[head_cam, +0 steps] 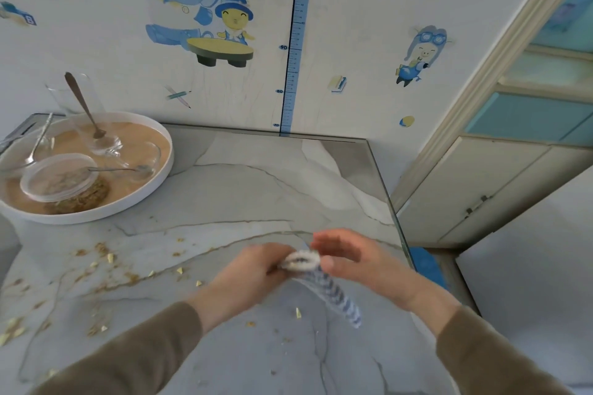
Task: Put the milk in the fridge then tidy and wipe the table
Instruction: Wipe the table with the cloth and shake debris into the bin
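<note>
Above the grey marble table (244,189), my left hand (256,269) grips the upper end of a blue-and-white patterned cloth (333,292), which hangs in a bunched strip down to the right. My right hand (349,260) is beside the same end, fingers fairly straight, thumb touching the cloth. Yellow-brown crumbs (109,263) lie scattered over the left and middle of the tabletop. No milk or fridge is in view.
A round white tray (160,179) at the back left holds glass bowls, spoons, a clear lid and brown food. Behind the tray stands a tall glass (64,93) with a spoon in it. The table's right edge (394,212) borders a cabinet and door.
</note>
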`<state>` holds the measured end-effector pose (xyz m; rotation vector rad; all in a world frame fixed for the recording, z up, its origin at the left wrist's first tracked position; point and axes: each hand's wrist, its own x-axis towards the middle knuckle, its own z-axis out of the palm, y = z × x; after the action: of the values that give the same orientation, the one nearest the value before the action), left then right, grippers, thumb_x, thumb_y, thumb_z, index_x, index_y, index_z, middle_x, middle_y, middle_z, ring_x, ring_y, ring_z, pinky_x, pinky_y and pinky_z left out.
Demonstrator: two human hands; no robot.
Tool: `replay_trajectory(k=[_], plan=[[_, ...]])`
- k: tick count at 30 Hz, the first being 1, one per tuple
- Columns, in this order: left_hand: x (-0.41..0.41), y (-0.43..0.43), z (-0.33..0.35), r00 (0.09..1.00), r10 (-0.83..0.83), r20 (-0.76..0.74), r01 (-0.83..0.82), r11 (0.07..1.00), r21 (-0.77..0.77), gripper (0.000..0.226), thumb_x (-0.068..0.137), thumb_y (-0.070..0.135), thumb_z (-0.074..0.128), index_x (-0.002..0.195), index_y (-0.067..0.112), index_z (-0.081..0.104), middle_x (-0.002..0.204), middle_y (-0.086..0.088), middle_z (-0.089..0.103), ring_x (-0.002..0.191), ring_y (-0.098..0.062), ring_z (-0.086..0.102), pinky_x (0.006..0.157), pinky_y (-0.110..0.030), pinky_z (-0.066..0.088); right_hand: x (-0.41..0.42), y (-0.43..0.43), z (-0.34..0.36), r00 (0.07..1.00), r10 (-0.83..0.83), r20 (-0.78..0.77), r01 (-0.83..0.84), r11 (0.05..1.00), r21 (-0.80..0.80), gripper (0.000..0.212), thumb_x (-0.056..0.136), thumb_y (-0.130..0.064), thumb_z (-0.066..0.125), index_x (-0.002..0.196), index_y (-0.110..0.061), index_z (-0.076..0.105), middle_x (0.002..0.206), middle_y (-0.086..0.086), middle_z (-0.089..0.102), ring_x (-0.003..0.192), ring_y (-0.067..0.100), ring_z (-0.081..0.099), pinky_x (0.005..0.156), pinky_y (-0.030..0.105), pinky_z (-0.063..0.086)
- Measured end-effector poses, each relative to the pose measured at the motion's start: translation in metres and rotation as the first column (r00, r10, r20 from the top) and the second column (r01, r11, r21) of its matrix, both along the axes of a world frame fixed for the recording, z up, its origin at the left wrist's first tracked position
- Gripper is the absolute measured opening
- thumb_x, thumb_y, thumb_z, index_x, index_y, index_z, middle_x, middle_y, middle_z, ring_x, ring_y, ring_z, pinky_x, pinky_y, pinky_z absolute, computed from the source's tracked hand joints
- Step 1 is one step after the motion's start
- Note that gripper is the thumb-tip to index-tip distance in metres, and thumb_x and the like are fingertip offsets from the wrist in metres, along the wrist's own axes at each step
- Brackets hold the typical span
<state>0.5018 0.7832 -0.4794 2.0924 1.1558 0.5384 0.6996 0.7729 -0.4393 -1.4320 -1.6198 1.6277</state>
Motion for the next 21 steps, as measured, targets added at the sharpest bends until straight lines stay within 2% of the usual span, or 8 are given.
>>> replay_trajectory(k=[1, 3, 5, 8, 12, 15, 17, 21], plan=[[-0.001, 0.005, 0.004, 0.996, 0.059, 0.061, -0.057, 0.998, -0.034, 0.016, 0.085, 0.035, 0.058, 0.073, 0.024, 0.058, 0.064, 0.017, 0.058, 0.062, 0.007, 0.049, 0.059, -0.009, 0.034, 0.003, 0.0, 0.002, 0.998, 0.042, 0.055, -0.042, 0.999, 0.016, 0.057, 0.061, -0.045, 0.078, 0.111, -0.034, 0.052, 0.116, -0.014, 0.059, 0.108, -0.004, 0.055, 0.095, 0.015, 0.042], [-0.004, 0.015, 0.005, 0.98, 0.148, 0.13, -0.132, 0.984, -0.119, 0.014, 0.086, 0.031, 0.06, 0.074, 0.024, 0.057, 0.064, 0.012, 0.055, 0.058, 0.004, 0.044, 0.059, -0.014, 0.035, 0.0, 0.002, -0.001, 0.969, 0.097, 0.229, -0.125, 0.986, 0.108, 0.063, 0.061, -0.042, 0.08, 0.115, -0.036, 0.049, 0.107, -0.025, 0.058, 0.096, -0.023, 0.051, 0.083, 0.001, 0.038], [-0.007, 0.026, 0.006, 0.969, 0.205, 0.142, -0.181, 0.97, -0.165, 0.019, 0.088, 0.025, 0.059, 0.071, 0.029, 0.052, 0.064, 0.016, 0.053, 0.055, 0.009, 0.043, 0.056, -0.01, 0.035, -0.012, 0.011, -0.009, 0.936, 0.054, 0.349, -0.146, 0.959, 0.244, 0.041, 0.071, -0.027, 0.077, 0.107, -0.03, 0.058, 0.085, -0.022, 0.061, 0.071, -0.029, 0.049, 0.066, 0.002, 0.038], [-0.016, 0.051, 0.017, 0.972, 0.211, 0.101, -0.199, 0.973, -0.119, 0.015, 0.086, 0.019, 0.062, 0.077, 0.025, 0.053, 0.068, 0.008, 0.055, 0.056, 0.006, 0.044, 0.056, -0.008, 0.034, -0.025, 0.041, -0.019, 0.94, -0.082, 0.33, -0.071, 0.902, 0.426, 0.015, 0.082, -0.013, 0.066, 0.095, -0.007, 0.067, 0.073, -0.005, 0.059, 0.057, -0.018, 0.05, 0.058, 0.008, 0.036], [-0.04, 0.1, 0.032, 0.941, 0.3, 0.157, -0.299, 0.954, -0.027, 0.029, 0.07, 0.01, 0.07, 0.069, 0.029, 0.048, 0.078, -0.006, 0.065, 0.069, -0.01, 0.054, 0.063, -0.025, 0.045, -0.05, 0.097, -0.017, 0.934, -0.185, 0.305, -0.031, 0.809, 0.588, 0.021, 0.081, -0.003, 0.062, 0.101, -0.007, 0.065, 0.088, -0.001, 0.061, 0.084, 0.007, 0.055, 0.062, 0.011, 0.035], [-0.056, 0.122, 0.019, 0.94, 0.337, 0.046, -0.34, 0.938, 0.073, 0.032, 0.074, -0.001, 0.061, 0.072, 0.027, 0.045, 0.105, -0.007, 0.069, 0.096, -0.02, 0.063, 0.075, -0.026, 0.044, -0.074, 0.127, -0.032, 0.911, -0.137, 0.39, -0.146, 0.775, 0.614, 0.034, 0.08, 0.002, 0.056, 0.113, -0.009, 0.059, 0.11, 0.01, 0.065, 0.099, 0.023, 0.059, 0.075, 0.02, 0.037], [-0.065, 0.123, -0.002, 0.931, 0.359, -0.062, -0.352, 0.931, 0.099, 0.024, 0.077, 0.002, 0.058, 0.09, 0.021, 0.052, 0.112, -0.006, 0.067, 0.106, -0.024, 0.061, 0.081, -0.026, 0.042, -0.088, 0.136, -0.049, 0.863, -0.09, 0.498, -0.239, 0.794, 0.558, 0.045, 0.081, 0.005, 0.05, 0.124, -0.009, 0.053, 0.124, 0.014, 0.059, 0.112, 0.029, 0.055, 0.087, 0.028, 0.038], [-0.077, 0.115, -0.044, 0.898, 0.236, -0.371, -0.262, 0.965, -0.023, 0.06, 0.083, 0.007, 0.055, 0.138, 0.023, 0.038, 0.142, -0.005, 0.044, 0.129, -0.025, 0.044, 0.105, -0.03, 0.033, -0.106, 0.134, -0.086, 0.769, 0.102, 0.632, -0.409, 0.837, 0.363, 0.056, 0.085, 0.007, 0.04, 0.138, -0.011, 0.036, 0.146, 0.014, 0.037, 0.135, 0.028, 0.034, 0.11, 0.031, 0.025]])
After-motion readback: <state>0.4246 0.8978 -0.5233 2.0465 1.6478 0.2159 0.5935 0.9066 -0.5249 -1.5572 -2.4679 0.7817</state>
